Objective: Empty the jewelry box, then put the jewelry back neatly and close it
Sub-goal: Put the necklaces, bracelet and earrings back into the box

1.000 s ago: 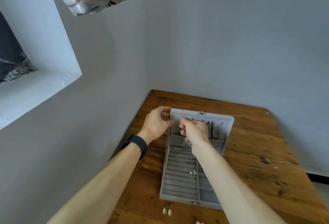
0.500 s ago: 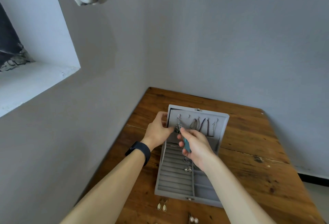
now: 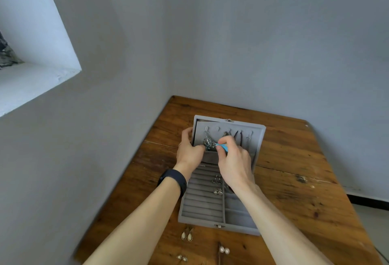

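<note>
- Hands first, from the head view: the left hand [image 3: 189,151] is curled round the left edge of the lid [image 3: 257,138] of the jewelry box [image 3: 200,222], thumb across the front by the silver pendant [image 3: 208,143] hanging inside that lid. The right hand [image 3: 233,163] is closed in a pinch on a small turquoise piece [image 3: 222,147], right in front of the box's hooks.
- Tangles are our main worry. The pendant and the other necklaces [image 3: 236,136] hang close together in the box lid, so tugging the turquoise piece away could drag a chain along.
- We honestly can't tell if that turquoise bit is joined to the pendant's chain or just beside it.
- If the left hand lets go, we reckon the lid could flop.
- Earring clusters [image 3: 217,191] sit in the box's ring rolls, so emptying isn't done.
- Drop earrings [image 3: 187,235] and pearl studs [image 3: 224,250] lie loose on the table [image 3: 294,201] just in front of the box, between the forearms. A careless forearm could sweep them off.
</note>
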`<state>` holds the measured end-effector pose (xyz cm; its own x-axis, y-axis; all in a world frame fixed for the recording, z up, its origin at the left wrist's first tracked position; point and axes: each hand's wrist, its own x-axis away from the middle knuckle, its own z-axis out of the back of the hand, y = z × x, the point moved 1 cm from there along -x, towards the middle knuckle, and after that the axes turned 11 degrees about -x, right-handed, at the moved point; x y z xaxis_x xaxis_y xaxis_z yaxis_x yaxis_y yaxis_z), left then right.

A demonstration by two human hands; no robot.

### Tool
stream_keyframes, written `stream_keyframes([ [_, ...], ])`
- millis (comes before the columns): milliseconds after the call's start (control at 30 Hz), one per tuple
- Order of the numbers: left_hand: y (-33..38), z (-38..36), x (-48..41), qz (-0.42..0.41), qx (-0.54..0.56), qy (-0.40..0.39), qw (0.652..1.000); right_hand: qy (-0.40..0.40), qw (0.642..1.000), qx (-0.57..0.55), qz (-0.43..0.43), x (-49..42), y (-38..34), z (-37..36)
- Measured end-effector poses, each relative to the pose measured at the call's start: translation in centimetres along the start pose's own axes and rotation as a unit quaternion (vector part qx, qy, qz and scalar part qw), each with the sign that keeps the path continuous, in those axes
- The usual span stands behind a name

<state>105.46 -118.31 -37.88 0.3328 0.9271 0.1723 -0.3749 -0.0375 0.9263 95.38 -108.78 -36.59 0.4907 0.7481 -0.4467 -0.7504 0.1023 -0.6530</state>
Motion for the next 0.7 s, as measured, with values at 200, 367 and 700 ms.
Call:
stream_keyframes([
  [200,-0.1,0.1,-0.1,-0.001,-0.005,-0.002,1.000,0.006,0.996,0.068,0.061,-1.3,0.7,-1.3],
  [367,-0.2,0.1,-0.1,-0.004,-0.006,-0.001,1.000,-0.010,0.993,0.099,0.060,-1.2,0.9,-1.4],
  [700,-0.7,0.7,-0.1,-0.016,0.005,-0.020,1.000,-0.013,0.986,0.156,0.060,-0.4,1.2,-2.0],
])
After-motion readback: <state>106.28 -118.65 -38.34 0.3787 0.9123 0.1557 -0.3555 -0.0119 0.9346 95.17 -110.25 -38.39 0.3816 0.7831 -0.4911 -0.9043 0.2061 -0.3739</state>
